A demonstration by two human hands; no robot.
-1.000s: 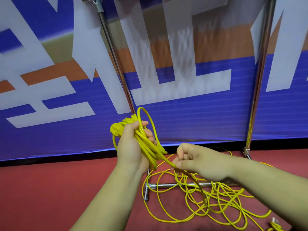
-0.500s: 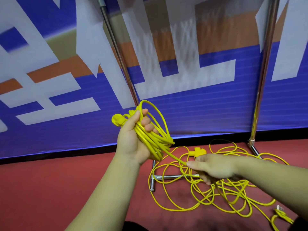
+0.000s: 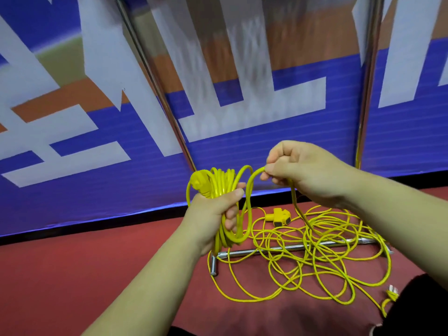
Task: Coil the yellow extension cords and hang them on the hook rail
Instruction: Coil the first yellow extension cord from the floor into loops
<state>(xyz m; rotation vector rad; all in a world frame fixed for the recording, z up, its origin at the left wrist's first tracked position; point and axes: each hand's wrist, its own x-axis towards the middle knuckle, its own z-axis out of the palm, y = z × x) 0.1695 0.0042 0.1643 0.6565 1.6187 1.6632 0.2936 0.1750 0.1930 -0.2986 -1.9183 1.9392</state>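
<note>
My left hand point(image 3: 213, 209) grips a bundle of coiled yellow extension cord point(image 3: 219, 183), with a yellow plug end sticking out at its upper left. My right hand point(image 3: 298, 170) is raised beside it and pinches the same cord, forming a fresh loop between the two hands. From my right hand the cord drops to a loose yellow tangle point(image 3: 315, 260) on the red floor. A yellow multi-socket end point(image 3: 278, 215) lies at the back of the tangle, and a pronged plug point(image 3: 391, 291) lies at its front right. No hooks show in this view.
Two chrome poles point(image 3: 367, 93) of a stand rise in front of a blue, white and orange banner. The stand's chrome foot bar point(image 3: 278, 249) lies on the red floor point(image 3: 72, 275) under the tangle. A dark shape fills the lower right corner.
My right hand rose from low over the floor tangle to the level of the coil, drawing cord up into a new loop. My left hand tipped the bundle more upright.
</note>
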